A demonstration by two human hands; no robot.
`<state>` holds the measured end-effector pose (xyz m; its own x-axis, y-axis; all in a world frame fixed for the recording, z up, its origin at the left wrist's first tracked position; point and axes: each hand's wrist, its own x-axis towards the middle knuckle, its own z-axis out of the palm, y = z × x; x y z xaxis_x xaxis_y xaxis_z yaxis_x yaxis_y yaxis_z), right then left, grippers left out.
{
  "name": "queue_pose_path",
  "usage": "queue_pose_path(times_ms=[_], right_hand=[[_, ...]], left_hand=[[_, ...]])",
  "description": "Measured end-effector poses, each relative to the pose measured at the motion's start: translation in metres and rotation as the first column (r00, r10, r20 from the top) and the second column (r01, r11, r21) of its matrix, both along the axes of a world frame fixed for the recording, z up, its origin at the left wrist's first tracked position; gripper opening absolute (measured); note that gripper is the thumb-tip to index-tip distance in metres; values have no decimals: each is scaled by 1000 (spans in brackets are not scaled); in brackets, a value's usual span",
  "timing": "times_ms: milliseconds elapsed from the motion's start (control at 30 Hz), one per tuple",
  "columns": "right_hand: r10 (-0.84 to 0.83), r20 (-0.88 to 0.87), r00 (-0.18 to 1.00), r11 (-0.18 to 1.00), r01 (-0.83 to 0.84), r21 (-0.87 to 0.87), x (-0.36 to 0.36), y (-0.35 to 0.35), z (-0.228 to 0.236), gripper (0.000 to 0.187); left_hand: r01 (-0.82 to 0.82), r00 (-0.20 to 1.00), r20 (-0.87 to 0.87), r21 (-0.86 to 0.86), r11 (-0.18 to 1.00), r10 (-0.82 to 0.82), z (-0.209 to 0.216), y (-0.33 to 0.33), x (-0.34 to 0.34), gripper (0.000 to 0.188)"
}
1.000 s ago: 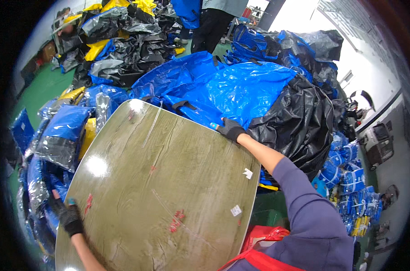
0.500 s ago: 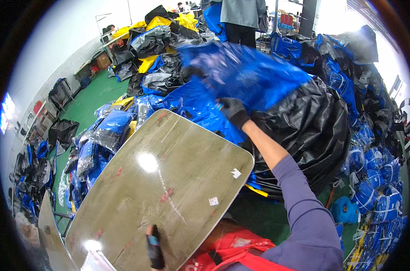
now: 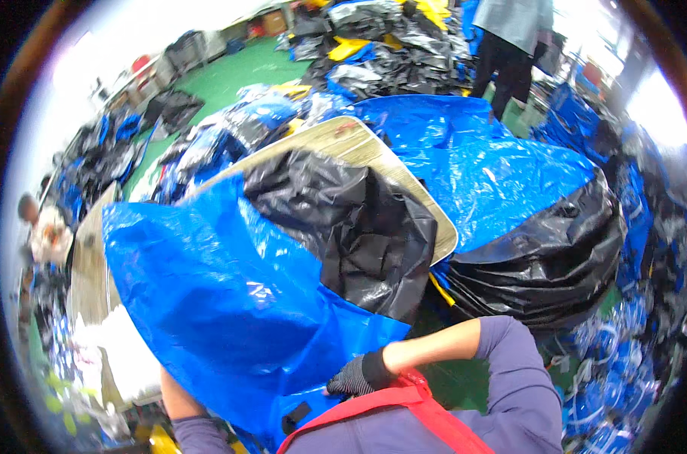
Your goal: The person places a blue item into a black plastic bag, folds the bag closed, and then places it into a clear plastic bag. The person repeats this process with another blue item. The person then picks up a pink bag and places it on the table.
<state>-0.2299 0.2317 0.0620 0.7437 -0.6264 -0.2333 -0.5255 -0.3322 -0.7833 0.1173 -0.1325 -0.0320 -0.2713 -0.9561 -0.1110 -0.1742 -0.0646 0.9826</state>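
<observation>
A glossy blue-and-black tarpaulin piece lies spread over the wood-look table. Its blue part hangs over the near edge toward my body, and the black part is crumpled toward the far right. At that near blue edge, close to my chest, my right hand in a dark grey glove has its fingers curled onto the material. My left forearm goes in beneath the blue part on the left, so the left hand and its fingers are hidden. A small black patch shows on the blue near my right hand; I cannot tell what it is.
Right of the table stands a large heap of blue and black tarpaulin. Clear-wrapped bundles lie beyond the table's left side, strapped blue bundles at lower right. A person stands at the back; another is at far left.
A blue-and-black tarpaulin piece has come from the heap onto the table, covering most of it. My right hand has drawn back from the heap to my chest. The view has shifted left.
</observation>
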Motion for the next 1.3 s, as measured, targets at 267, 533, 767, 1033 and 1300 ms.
queue_pose_path(times_ms=[267, 533, 767, 1033, 1300], right_hand=[[-947, 320, 37, -183, 754, -631, -236, -154, -29, 35], [-981, -70, 182, 164, 962, 217, -268, -189, -50, 44], [-968, 41, 248, 252, 960, 121, -271, -71, -26, 52], [-841, 144, 522, 518, 853, -67, -262, -130, -63, 42], [-916, -292, 275, 400, 675, -620, -207, -137, 26, 48]], left_hand=[[-284, 959, -31, -9, 959, 283, -15, -4, 120, 53], [-35, 948, 299, -245, 969, 110, -3, 58, 74, 23], [136, 47, 978, -206, 969, 201, 57, 28, 60, 48], [727, 685, 601, -596, 341, -411, 51, 67, -252, 49], [758, 640, 769, -631, 165, 0, -71, 115, -335, 65]])
